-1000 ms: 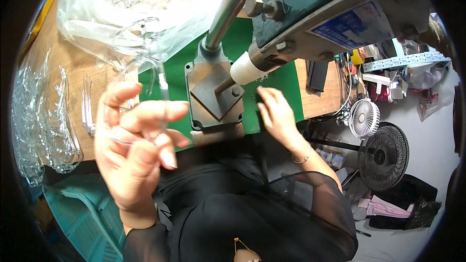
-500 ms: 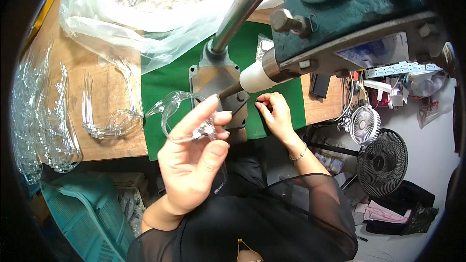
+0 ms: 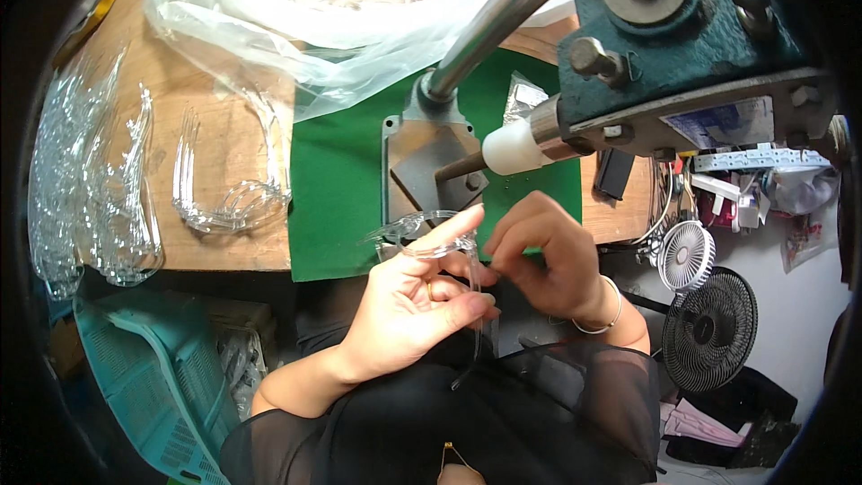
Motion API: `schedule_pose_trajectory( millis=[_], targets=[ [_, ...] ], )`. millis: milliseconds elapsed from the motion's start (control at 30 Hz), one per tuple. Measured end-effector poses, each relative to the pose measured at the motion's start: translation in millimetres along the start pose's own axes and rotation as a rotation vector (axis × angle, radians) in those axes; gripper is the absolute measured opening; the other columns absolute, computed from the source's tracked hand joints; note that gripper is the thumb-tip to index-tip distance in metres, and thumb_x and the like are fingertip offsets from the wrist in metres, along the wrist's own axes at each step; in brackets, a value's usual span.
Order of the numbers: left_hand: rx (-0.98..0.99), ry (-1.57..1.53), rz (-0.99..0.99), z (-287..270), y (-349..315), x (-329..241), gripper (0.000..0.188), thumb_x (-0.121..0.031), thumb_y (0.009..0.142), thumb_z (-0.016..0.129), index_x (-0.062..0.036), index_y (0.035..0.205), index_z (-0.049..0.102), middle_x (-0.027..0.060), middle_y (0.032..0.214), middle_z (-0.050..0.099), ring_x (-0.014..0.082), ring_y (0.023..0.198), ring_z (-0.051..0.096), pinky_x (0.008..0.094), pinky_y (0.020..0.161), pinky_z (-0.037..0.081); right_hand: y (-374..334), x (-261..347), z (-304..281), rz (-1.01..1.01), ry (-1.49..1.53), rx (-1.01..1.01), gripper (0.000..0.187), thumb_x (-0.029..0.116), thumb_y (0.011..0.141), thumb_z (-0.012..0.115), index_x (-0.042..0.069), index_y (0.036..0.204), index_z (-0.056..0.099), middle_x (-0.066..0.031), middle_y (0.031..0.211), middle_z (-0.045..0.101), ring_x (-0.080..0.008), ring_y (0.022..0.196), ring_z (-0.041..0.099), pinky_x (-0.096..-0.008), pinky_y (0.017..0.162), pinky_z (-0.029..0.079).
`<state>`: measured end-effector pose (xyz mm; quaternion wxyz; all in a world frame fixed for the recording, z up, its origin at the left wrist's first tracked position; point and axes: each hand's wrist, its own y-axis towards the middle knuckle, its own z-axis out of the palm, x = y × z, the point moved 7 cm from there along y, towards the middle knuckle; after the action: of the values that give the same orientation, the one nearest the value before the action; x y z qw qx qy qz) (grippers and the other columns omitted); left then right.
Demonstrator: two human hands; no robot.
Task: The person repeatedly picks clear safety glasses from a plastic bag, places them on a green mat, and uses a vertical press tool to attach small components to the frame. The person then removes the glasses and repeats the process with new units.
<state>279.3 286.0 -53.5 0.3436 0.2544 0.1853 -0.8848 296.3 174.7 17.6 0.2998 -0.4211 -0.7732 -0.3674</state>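
My left hand (image 3: 400, 305) is closed on a pair of clear plastic eyeglass frames (image 3: 444, 250), its thumb and fingers around the hinge side. One temple hangs down below the fingers. Right beside it, my right hand (image 3: 549, 256) is bent with thumb and fingertips pinched together, close to the eyeglasses' hinge end; what it pinches, if anything, is too small to make out. Beyond both hands stands a green press (image 3: 691, 45); its dark metal ram (image 3: 461, 167) points over the steel base (image 3: 406, 148).
A green mat (image 3: 337, 189) lies under the press. Several clear eyeglass frames lie in rows (image 3: 238, 207) and a stack (image 3: 126, 207) at left. A plastic bag (image 3: 224, 49) of more frames sits behind. A teal basket (image 3: 148, 377) stands lower left, two fans (image 3: 709, 328) at right.
My right hand has risen from the mat beside the press base and come in toward the eyeglasses. My left hand has moved right and lower with them. The view has shifted slightly.
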Motion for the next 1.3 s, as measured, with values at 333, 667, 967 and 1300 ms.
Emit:
schedule_pose_trajectory(
  millis=[333, 667, 967, 1300],
  targets=[
    [-0.05, 0.012, -0.069, -5.1, -10.4, -2.2, 0.068, 0.009, 0.08, 0.059, -0.0057, 0.139, 0.028, 0.0142, 0.109, 0.055, 0.0196, 0.08, 0.065, 0.0263, 0.071, 0.054, 11.9, 6.9, 13.0, -0.186, -0.018, 0.08, 0.017, 0.008, 0.067, 0.073, 0.007, 0.08, 0.061, -0.0019, 0.077, 0.062, -0.0204, 0.068, 0.057, -0.03, 0.061, 0.045],
    [-0.034, 0.034, -0.052, 0.3, -8.9, -2.4, 0.068, 0.008, 0.081, 0.059, -0.0053, 0.139, 0.028, 0.0112, 0.102, 0.055, 0.0178, 0.08, 0.064, 0.025, 0.069, 0.053, 5.8, -2.5, 12.8, -0.093, 0.139, 0.021, 0.016, 0.006, 0.069, 0.072, 0.006, 0.081, 0.061, -0.0029, 0.076, 0.061, -0.0196, 0.067, 0.056, -0.0293, 0.06, 0.045],
    [-0.035, -0.052, -0.097, 0.6, -11.0, 2.3, 0.069, 0.009, 0.08, 0.059, -0.0057, 0.139, 0.027, 0.0127, 0.102, 0.055, 0.0221, 0.08, 0.065, 0.0273, 0.068, 0.054, 2.8, 5.4, 9.8, -0.178, 0.047, 0.033, 0.013, 0.005, 0.072, 0.069, 0.004, 0.082, 0.062, -0.0033, 0.076, 0.062, -0.0194, 0.067, 0.057, -0.0287, 0.06, 0.046],
    [-0.034, -0.04, -0.116, 0.7, -10.1, 1.9, 0.069, 0.009, 0.08, 0.059, -0.0039, 0.139, 0.027, 0.0119, 0.1, 0.055, 0.0224, 0.081, 0.065, 0.0271, 0.068, 0.054, 5.6, 1.7, 11.3, -0.157, 0.098, 0.078, 0.013, 0.005, 0.072, 0.07, 0.004, 0.08, 0.061, -0.0032, 0.075, 0.06, -0.0199, 0.066, 0.057, -0.0288, 0.059, 0.046]
  ],
)
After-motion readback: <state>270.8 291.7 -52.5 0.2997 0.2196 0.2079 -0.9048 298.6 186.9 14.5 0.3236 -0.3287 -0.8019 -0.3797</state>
